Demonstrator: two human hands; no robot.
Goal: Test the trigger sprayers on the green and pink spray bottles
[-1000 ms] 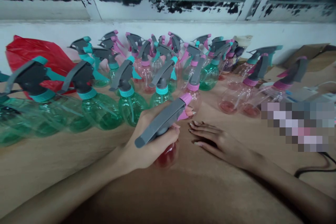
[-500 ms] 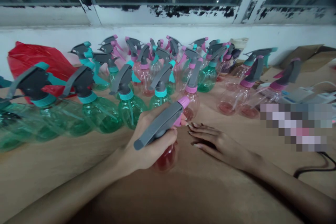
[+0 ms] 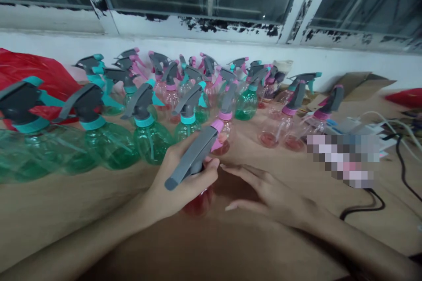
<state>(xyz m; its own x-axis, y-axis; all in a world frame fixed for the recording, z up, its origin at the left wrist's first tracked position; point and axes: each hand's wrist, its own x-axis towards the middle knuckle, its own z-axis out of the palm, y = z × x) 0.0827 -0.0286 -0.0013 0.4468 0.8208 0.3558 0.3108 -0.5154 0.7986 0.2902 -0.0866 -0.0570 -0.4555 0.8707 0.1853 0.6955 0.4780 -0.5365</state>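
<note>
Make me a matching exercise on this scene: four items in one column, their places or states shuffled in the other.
Column 1
1. Left hand
2. Right hand
3. Large red bag
4. Brown cardboard

Column 2
A. Near the white wall, on the right side of the view
B. Gripping a pink-nozzled spray bottle
C. At the left edge of the view, behind green bottles
D. Holding nothing, just right of the gripped bottle

Right pairs: 1-B, 2-D, 3-C, 4-A
</note>
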